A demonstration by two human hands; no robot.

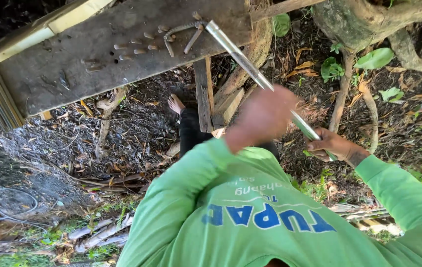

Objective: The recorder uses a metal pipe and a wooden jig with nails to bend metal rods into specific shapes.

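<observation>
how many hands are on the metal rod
2: the right hand grips the rod at its near end; the blurred left hand lies over its middle, grip unclear. The far end rests on the plank.

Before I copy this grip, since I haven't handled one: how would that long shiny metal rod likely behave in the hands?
The metal rod looks straight and unbent along its length, so probably stiff. Its polished, round surface suggests it could slip or roll. One end rests on the wooden bench while the right hand grips the other; the blurred left hand sits mid-length, so it seems long enough to need support.

Right hand (pixel 333 147) grips long metal blade (pixel 250 66); blurred left hand (pixel 265 116) over it, above bench (pixel 72 64).
</observation>
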